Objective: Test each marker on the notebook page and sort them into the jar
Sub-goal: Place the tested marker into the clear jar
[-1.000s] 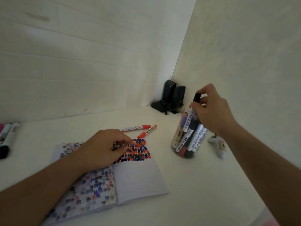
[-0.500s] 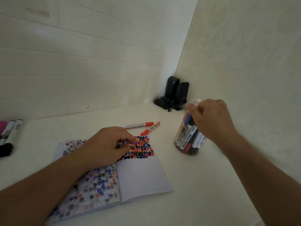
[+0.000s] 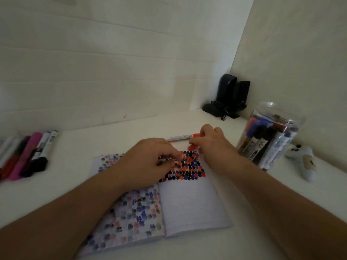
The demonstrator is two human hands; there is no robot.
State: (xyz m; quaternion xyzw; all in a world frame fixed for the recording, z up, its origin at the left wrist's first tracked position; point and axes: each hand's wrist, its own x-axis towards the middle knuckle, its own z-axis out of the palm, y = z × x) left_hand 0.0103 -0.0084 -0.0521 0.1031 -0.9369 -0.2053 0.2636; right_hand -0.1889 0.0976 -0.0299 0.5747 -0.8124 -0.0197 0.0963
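Note:
An open notebook (image 3: pixel 191 207) lies on the white table, with a patch of red, blue and black marks at the top of its right page. My left hand (image 3: pixel 148 162) rests on the notebook at the fold, its fingers loosely curled on the page. My right hand (image 3: pixel 212 147) is just above the notebook's top edge, with its fingers curled round a red marker (image 3: pixel 192 147); only the red end shows. A second red-capped marker (image 3: pixel 180 137) lies just behind, by the fingertips. The clear jar (image 3: pixel 281 113), with several markers in it, stands to the right.
Several more markers (image 3: pixel 28 154) lie in a row at the left edge of the table. Two black speakers (image 3: pixel 231 94) with a cable stand in the back corner. A small white figure (image 3: pixel 304 162) lies to the right of the jar. Walls close off the back and right.
My right hand dropped the black-capped marker into the jar, then moved left to the red markers above the notebook and took hold of one. My left hand has stayed on the page.

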